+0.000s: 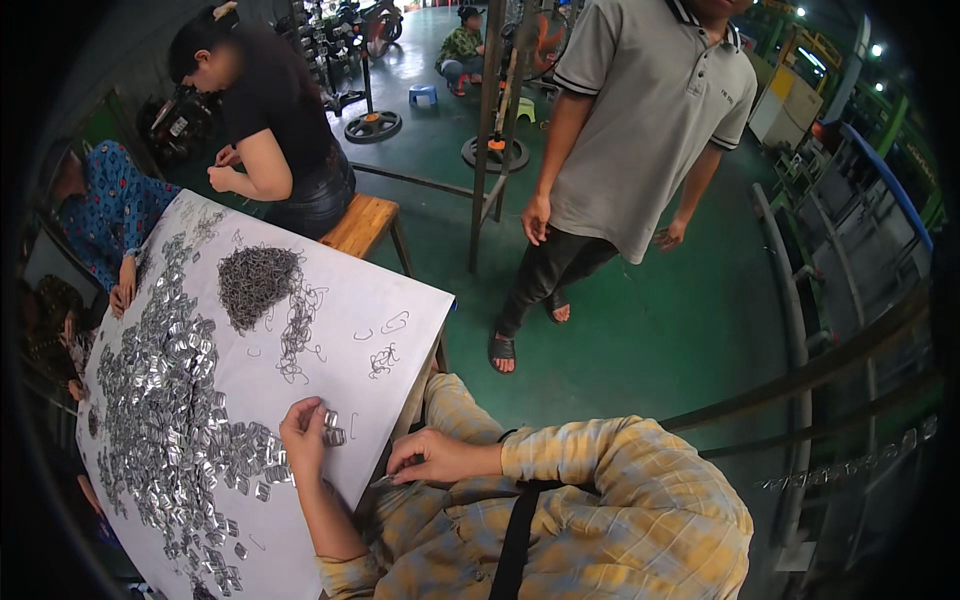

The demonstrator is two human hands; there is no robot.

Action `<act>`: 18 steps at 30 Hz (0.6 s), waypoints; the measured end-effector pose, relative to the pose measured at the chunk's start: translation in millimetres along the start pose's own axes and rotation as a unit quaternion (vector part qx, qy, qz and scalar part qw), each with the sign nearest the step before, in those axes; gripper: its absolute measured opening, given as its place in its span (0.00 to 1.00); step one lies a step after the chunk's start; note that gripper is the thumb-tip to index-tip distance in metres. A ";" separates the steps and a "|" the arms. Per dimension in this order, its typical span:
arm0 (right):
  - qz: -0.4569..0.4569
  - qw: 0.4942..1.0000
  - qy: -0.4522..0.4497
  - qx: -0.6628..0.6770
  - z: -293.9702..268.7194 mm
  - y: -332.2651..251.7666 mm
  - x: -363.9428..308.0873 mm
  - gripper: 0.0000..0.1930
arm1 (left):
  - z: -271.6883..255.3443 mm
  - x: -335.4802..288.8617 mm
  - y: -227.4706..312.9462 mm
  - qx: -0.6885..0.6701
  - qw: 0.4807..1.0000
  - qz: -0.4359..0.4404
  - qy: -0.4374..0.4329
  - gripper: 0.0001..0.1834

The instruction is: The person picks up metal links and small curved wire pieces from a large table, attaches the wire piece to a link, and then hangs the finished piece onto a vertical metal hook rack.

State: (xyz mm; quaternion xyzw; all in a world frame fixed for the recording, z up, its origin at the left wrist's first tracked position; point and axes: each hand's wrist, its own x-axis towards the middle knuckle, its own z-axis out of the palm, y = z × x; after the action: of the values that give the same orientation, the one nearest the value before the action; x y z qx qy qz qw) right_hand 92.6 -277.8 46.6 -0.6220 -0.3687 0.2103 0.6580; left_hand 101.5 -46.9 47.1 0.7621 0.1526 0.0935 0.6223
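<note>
Some metal clips (334, 429): left hand (304, 432) pinching them above the table (408, 322); right hand (425, 457), fingers drawn together, contents unclear, sitting to their near right; wire hook (354, 426) lying near-to-far just right of them.

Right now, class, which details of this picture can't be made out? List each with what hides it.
All in the head view:
- What the right hand pinches, if anything: too small, covered by fingers.
- Near ends of the metal pieces at the left hand: behind its fingers.
- Count of wires in the pile: they overlap.
- Standing person's upper head: cut off by top edge.
</note>
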 end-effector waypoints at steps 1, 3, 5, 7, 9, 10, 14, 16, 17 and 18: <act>0.008 1.000 -0.002 -0.004 -1.2 -0.2 -1.0 0.09 | -1.7 0.8 -6.2 -0.003 1.000 0.008 0.002 0.09; 0.007 1.000 -0.005 -0.009 -1.5 -2.8 -1.3 0.09 | -5.2 -0.6 -0.2 -0.008 1.000 0.023 0.009 0.09; 0.008 1.000 -0.015 -0.012 0.8 -0.8 0.6 0.09 | -11.9 -7.6 8.1 0.001 1.000 0.010 0.030 0.09; -0.007 1.000 -0.022 -0.003 9.5 3.5 4.2 0.09 | -23.2 -9.4 2.1 -0.003 0.999 0.027 0.047 0.10; -0.008 1.000 -0.013 -0.004 3.5 0.1 3.5 0.09 | -28.0 -9.9 -4.8 0.007 0.997 0.055 0.060 0.10; -0.014 1.000 -0.011 -0.007 3.5 0.4 2.8 0.09 | -28.1 -9.8 0.0 0.028 0.996 0.056 0.071 0.10; -0.027 0.999 0.012 -0.028 0.4 -3.8 -0.5 0.06 | -29.3 -5.3 2.5 0.056 0.991 0.062 0.106 0.10; 0.024 1.000 0.013 0.008 3.7 -7.7 -3.2 0.06 | -34.9 -1.8 0.5 0.100 0.986 0.054 0.123 0.08; 0.025 1.000 0.013 0.009 3.9 -10.0 -2.3 0.06 | -37.4 1.3 0.2 0.127 0.981 0.054 0.136 0.08; 0.029 0.999 -0.004 0.014 5.2 -11.2 -0.6 0.06 | -40.7 2.9 -4.3 0.155 0.976 0.051 0.147 0.07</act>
State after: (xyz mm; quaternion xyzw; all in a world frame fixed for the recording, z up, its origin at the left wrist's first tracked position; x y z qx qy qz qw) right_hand 86.3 -276.4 57.2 -0.6221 -0.3502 0.2365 0.6591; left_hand 90.3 -7.7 51.2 0.8338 0.2164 0.2112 0.4620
